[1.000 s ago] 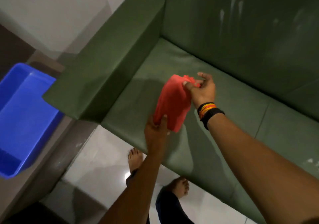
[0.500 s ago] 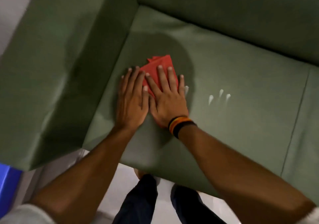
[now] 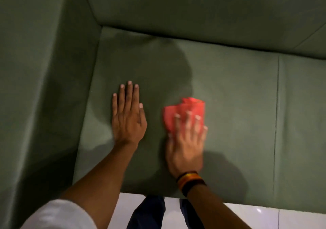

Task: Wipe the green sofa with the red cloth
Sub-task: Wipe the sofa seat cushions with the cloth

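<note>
Red cloth (image 3: pixel 187 108) under flat rt hand (image 3: pixel 185 145)

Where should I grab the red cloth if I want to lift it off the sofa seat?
Probably the bunched far end of the red cloth, which stands up in folds beyond the right hand fingertips. Come from above and pinch that ridge. The near part is pinned flat under the palm on the green sofa, so there is little to grip there.

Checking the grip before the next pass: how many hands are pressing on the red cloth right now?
1. The right hand lies flat on the red cloth on the sofa seat. The left hand rests bare on the cushion, apart from the cloth.
</note>
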The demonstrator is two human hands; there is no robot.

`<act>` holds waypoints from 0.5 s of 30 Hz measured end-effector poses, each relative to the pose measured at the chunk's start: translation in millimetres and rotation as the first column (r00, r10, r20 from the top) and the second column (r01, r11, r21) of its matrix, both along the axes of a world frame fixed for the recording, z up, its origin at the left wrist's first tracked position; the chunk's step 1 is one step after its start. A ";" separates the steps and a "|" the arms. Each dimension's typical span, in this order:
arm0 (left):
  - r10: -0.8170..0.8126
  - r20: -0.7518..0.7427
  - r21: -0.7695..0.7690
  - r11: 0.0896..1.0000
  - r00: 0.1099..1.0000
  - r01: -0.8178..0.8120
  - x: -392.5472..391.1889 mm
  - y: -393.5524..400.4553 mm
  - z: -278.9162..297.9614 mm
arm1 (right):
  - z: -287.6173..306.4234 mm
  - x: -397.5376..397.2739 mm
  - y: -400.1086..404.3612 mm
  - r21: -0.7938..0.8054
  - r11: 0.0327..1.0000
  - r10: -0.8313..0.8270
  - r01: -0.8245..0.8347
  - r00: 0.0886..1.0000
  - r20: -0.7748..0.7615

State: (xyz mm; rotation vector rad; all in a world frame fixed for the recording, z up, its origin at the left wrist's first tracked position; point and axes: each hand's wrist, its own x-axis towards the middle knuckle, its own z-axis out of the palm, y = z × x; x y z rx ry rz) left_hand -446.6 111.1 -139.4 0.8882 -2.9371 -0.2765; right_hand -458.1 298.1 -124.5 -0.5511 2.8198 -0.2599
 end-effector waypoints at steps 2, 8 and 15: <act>-0.003 0.006 -0.005 1.000 1.000 0.003 0.6 0.5 -1.3 | -2.3 -30.4 -38.8 -0.078 0.973 0.217 -0.217 0.976 -0.012; -0.003 0.031 -0.003 1.000 1.000 0.003 0.1 -0.1 1.8 | -8.1 -180.0 -16.0 -0.049 0.993 0.103 -0.107 0.992 -0.068; 0.001 0.035 0.006 1.000 0.999 -0.001 -2.1 -0.7 1.4 | 1.0 -34.5 86.4 0.055 0.883 -0.461 0.466 0.884 -0.079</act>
